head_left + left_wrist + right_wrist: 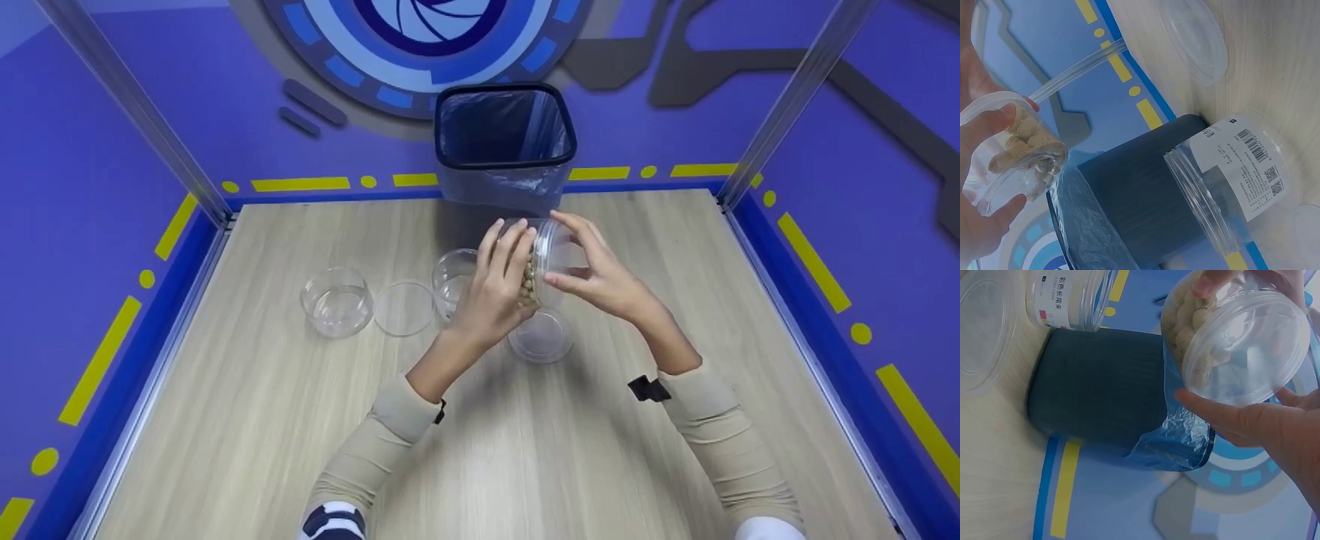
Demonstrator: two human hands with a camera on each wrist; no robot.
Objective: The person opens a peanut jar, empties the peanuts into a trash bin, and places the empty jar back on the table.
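A clear plastic jar (529,276) is held tipped on its side above the table, in front of the bin. Tan nuts (1028,138), which look like peanuts in their shells, lie against its lower wall. My left hand (491,289) grips the jar's body from the left, fingers over the top. From the other side, my right hand (611,283) holds the clear round lid (1264,354) by its rim, thumb and fingers spread around it. The lid sits at the jar's mouth. A second clear lid (541,339) lies on the table below the hands.
A dark bin (504,166) with a clear liner stands at the table's back edge. Left of my hands are a clear jar with a printed label (1247,169), partly hidden in the head view, a flat clear lid (405,309) and another clear jar (337,304). Blue-purple panels surround the table.
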